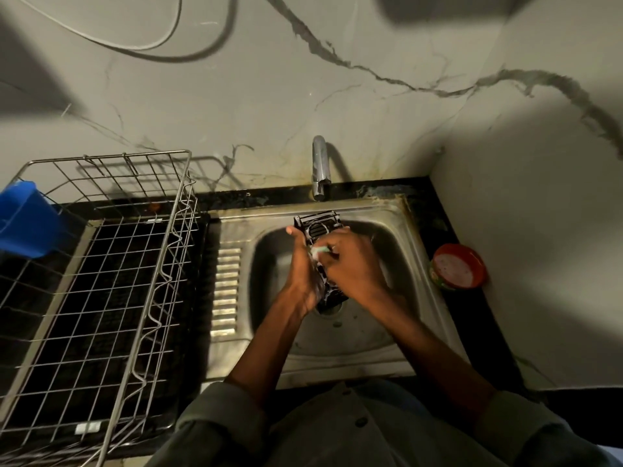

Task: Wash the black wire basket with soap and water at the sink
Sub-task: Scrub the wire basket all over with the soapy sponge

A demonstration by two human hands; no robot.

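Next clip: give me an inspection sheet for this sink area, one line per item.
Surface: steel sink, stained rim, set in a black counter.
Job's things: black basket held over the basin; pale scrubber against it; tap, no water seen running.
Clutter: wire rack on the left with a blue cup; red tub on the right.
Hands: left hand grips the basket; right hand holds the scrubber.
Cables: cable looping on the wall.
Surroundings: marbled wall, dim light.

no readable text, labels or numbers anywhere
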